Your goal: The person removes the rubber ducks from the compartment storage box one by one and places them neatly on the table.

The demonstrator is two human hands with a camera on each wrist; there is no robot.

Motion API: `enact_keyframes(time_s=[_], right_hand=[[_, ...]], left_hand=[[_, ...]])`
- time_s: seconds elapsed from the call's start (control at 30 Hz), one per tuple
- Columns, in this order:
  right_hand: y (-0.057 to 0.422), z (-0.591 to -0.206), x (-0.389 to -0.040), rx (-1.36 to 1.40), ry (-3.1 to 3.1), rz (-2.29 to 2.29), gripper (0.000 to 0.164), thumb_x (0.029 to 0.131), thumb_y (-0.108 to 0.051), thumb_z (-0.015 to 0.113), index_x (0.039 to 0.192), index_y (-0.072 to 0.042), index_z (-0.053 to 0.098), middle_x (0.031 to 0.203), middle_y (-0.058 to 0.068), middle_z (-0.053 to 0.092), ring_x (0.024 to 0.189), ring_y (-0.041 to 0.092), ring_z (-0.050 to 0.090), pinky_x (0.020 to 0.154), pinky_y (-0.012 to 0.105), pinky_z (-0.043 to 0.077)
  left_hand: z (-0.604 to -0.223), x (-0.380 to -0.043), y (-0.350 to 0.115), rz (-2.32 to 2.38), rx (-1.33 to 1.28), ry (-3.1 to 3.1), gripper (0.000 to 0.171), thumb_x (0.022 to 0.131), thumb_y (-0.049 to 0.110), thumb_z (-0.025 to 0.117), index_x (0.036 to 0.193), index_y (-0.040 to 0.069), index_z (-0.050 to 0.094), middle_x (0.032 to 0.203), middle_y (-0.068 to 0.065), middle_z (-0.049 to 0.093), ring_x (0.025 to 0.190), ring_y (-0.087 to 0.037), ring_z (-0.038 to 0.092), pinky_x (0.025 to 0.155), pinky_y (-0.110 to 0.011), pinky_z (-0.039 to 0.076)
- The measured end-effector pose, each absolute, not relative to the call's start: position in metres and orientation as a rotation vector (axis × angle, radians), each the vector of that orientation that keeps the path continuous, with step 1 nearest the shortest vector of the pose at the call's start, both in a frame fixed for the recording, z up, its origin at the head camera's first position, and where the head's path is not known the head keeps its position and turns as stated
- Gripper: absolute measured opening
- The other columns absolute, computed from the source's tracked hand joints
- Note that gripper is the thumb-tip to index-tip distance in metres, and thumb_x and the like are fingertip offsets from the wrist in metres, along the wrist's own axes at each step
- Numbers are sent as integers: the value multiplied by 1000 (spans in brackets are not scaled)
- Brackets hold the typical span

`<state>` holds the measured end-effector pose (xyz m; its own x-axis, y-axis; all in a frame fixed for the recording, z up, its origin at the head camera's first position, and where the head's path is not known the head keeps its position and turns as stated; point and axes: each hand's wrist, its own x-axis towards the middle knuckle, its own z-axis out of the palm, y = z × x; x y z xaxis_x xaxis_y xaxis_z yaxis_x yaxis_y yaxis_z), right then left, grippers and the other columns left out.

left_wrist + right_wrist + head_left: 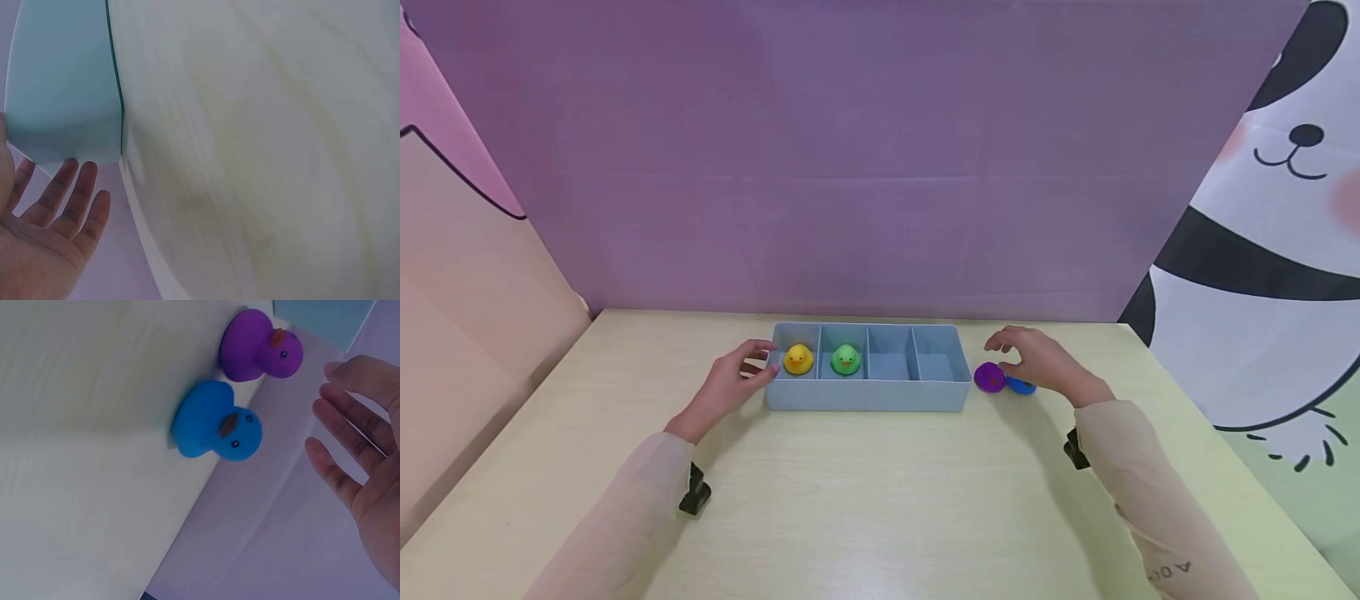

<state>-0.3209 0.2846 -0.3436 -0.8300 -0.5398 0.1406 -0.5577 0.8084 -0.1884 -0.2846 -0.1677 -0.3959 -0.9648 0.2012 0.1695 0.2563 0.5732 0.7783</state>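
A light blue box (pixel 865 396) with compartments stands on the table. The leftmost compartment holds a yellow rubber duck (pixel 798 360), and a green rubber duck (pixel 846 360) sits in the compartment beside it. My left hand (pixel 730 379) touches the box's left end with its fingers spread and loosely bent; in the left wrist view, fingertips meet the end wall. To the right of the box are a purple rubber duck (pixel 245 347) and a blue rubber duck (pixel 203 425), close together. Above them hovers my right hand (pixel 1037 360), fingers relaxed, holding nothing; it partly covers the blue duck in the head view.
Pale wood tabletop (pixel 880 500) lies in front of the box. A purple backdrop (pixel 850 167) rises just behind the box. On the right stands a panel with a panda picture (pixel 1262 242); a pink and beige panel (pixel 467 275) stands at the left.
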Motion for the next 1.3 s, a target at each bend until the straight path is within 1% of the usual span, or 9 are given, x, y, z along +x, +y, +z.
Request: enact_keyframes(time_s=[0.17, 0.47, 0.73, 1.0, 1.17, 1.3], right_hand=[[272, -338, -321, 901, -2890, 356, 27, 77, -1, 66, 104, -2, 63, 100, 10, 64, 92, 29, 59, 82, 43, 49], [251, -333, -320, 939, -2860, 369, 29, 77, -2, 67, 106, -1, 62, 104, 11, 64, 94, 29, 60, 83, 43, 50], [232, -333, -319, 1003, -2826, 381, 27, 78, -4, 67, 105, -4, 63, 104, 10, 64, 94, 27, 59, 82, 40, 51], [211, -335, -321, 1069, -2786, 376, 27, 78, -5, 67, 105, -4, 65, 101, 9, 65, 93, 25, 60, 82, 39, 51], [198, -338, -321, 1126, -2763, 380, 26, 79, -5, 67, 104, -2, 65, 103, 11, 64, 93, 25, 61, 81, 38, 52], [188, -339, -322, 1155, -2753, 371, 26, 79, -6, 67, 105, -3, 65, 104, 10, 63, 94, 24, 61, 81, 36, 52]], left_hand=[[-397, -285, -168, -1367, -392, -2734, 43, 90, 27, 58, 128, 10, 47, 122, -19, 54, 100, -31, 59, 84, -40, 53], [-397, -285, -167, -1388, -400, -2723, 43, 90, 25, 58, 128, 10, 47, 123, -20, 53, 101, -32, 58, 86, -42, 52], [-398, -285, -168, -1375, -376, -2741, 43, 90, 26, 58, 128, 11, 47, 123, -18, 53, 101, -31, 58, 85, -41, 52], [-397, -285, -168, -1375, -368, -2751, 44, 90, 28, 58, 129, 12, 46, 124, -17, 53, 102, -31, 58, 86, -41, 52], [-397, -284, -168, -1374, -373, -2749, 42, 90, 26, 58, 128, 12, 46, 123, -18, 53, 101, -31, 58, 85, -40, 52], [-397, -284, -168, -1373, -370, -2751, 42, 90, 25, 58, 128, 12, 46, 124, -18, 53, 101, -31, 58, 85, -40, 52]])
